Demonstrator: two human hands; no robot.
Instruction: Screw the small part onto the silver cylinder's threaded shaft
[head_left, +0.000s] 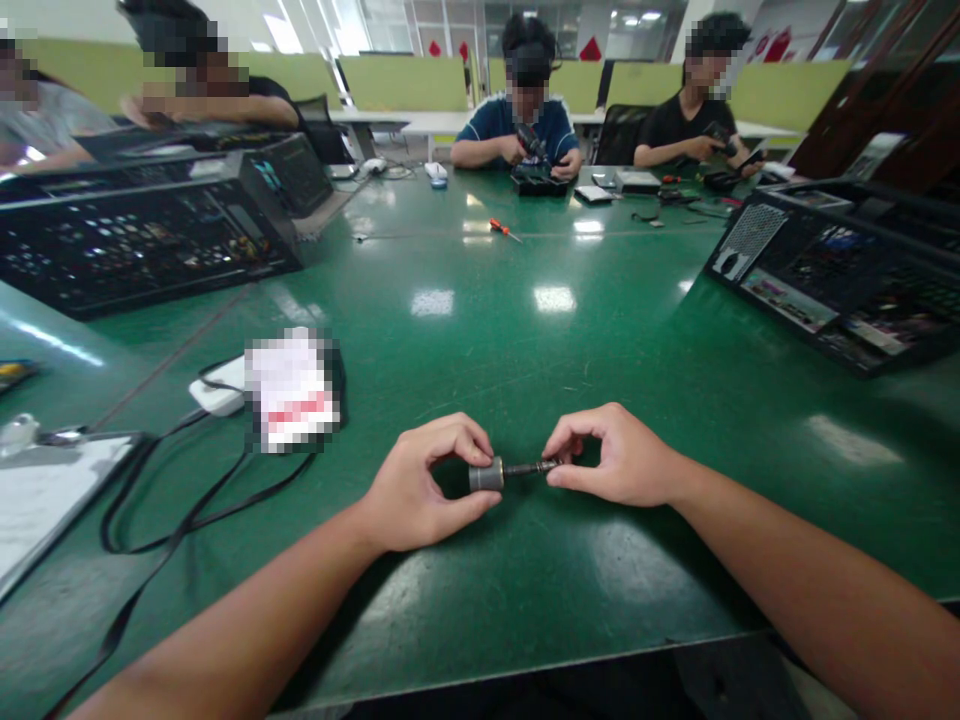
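Near the front of the green table [480, 370], my left hand [420, 480] grips a short dark-grey cylinder [486, 475] between thumb and fingers. A thin dark shaft [521, 469] points rightward out of the cylinder's end. My right hand [615, 455] pinches the shaft's far tip, where a bit of shiny metal shows between thumb and forefinger. Cylinder and shaft lie level, in line with each other. Whether the shaft is fixed to the cylinder or a separate piece, I cannot tell.
Left of my hands lie a blurred badge card [292, 390] with a black lanyard [154, 580] and a clipboard [67, 490]. Black computer cases [150, 230] stand at left and right. An orange screwdriver [501, 229] lies farther back. Several people sit around the table.
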